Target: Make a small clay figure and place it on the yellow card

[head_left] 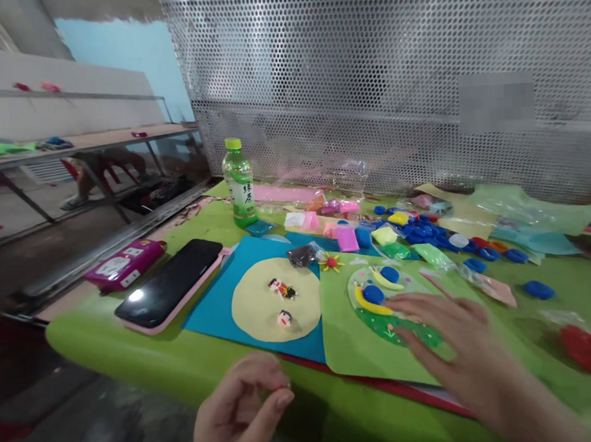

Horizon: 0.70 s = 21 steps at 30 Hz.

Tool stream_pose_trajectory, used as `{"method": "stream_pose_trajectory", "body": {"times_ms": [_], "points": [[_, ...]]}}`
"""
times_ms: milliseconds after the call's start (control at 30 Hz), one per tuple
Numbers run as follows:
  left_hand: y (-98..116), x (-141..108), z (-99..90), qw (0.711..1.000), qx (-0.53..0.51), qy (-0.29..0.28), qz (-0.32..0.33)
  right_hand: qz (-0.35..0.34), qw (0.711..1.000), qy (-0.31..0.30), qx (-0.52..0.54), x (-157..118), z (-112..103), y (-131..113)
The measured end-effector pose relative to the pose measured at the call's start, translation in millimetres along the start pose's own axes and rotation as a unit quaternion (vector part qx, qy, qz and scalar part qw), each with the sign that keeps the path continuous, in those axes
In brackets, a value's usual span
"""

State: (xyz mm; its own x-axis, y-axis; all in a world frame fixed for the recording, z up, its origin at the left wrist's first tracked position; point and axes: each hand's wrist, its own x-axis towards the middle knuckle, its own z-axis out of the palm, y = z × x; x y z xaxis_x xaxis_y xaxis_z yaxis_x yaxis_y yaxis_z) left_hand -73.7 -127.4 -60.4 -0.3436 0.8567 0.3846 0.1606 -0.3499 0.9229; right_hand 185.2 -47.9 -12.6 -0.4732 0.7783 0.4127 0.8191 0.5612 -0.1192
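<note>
My left hand (241,408) is at the table's front edge, thumb and forefinger pinched on a tiny reddish piece. My right hand (453,345) hovers over or rests on the green card (347,338), fingers spread, beside a clay picture of two snails with blue shells. The yellow snail (373,303) lies close to its fingertips. Left of it, a blue card (211,319) bears a cream circle (250,304) with a small clay figure (282,288) in red and black and a clay head (284,318) with black hair. A red and yellow clay flower (331,263) sits at the green card's top corner.
A black phone (172,282) and a purple box (124,265) lie at the left. A green tea bottle (239,184) stands behind. Clay packets, blue pieces (421,233) and plastic film spread across the back and right; red clay (588,350) lies far right. A perforated metal panel (341,78) rises behind.
</note>
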Motion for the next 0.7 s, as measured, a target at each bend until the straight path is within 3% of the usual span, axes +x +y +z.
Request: {"method": "stream_pose_trajectory", "body": {"times_ms": [67, 267, 433, 700], "points": [[0, 2, -4.1, 0.999, 0.043, 0.009, 0.015, -0.041, 0.993, -0.092, 0.057, 23, 10, -32], [-1, 14, -17.5, 0.993, 0.099, 0.009, 0.060, -0.046, 0.984, -0.148, 0.090, 62, 39, -81], [-8, 27, -24.4, 0.990, 0.125, -0.006, 0.067, -0.033, 0.986, -0.144, 0.080, 66, 60, -94], [-15, 38, -20.6, 0.991, 0.116, -0.024, 0.056, -0.053, 0.987, -0.121, 0.087, 59, 72, -95]]}}
